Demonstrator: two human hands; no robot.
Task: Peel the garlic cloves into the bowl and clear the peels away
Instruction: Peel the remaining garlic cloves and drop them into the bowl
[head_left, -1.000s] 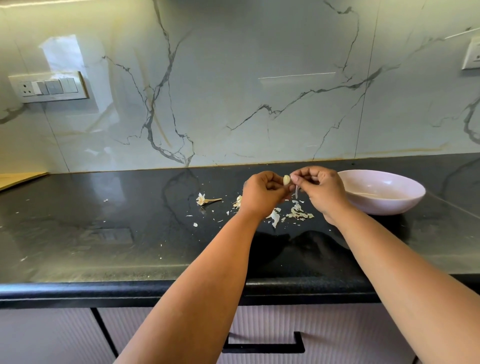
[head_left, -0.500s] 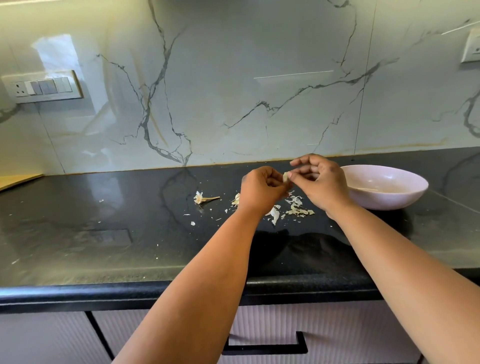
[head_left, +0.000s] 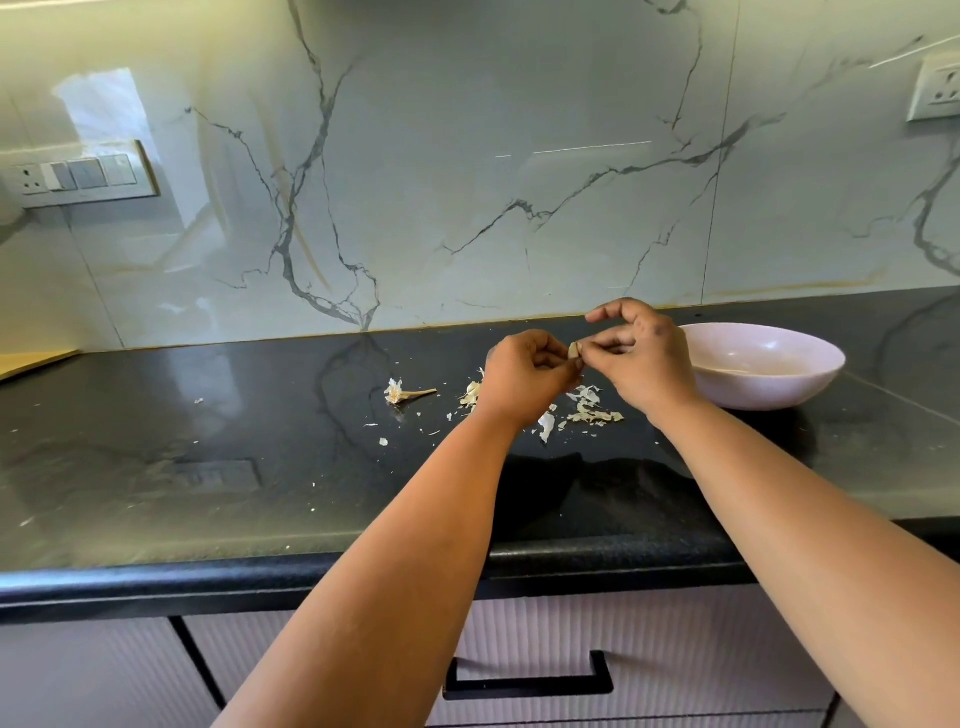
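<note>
Above the counter (head_left: 208, 467), the left hand (head_left: 524, 379) and right hand (head_left: 641, 358) both pinch one garlic clove (head_left: 573, 350), peels (head_left: 589, 408) beneath, bowl (head_left: 769, 366) just right.

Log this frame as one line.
left hand: holds small pale garlic cloves | right hand: pinches its skin | white papery peels: on counter | pale pink bowl: right

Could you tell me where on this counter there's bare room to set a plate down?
The widest bare stretch of counter lies left of the garlic stalk, out toward the wall switches. The front strip along the edge below the peels is also free. It's crowded mid-counter: both hands work a clove above the peels, with the bowl just right.
</note>
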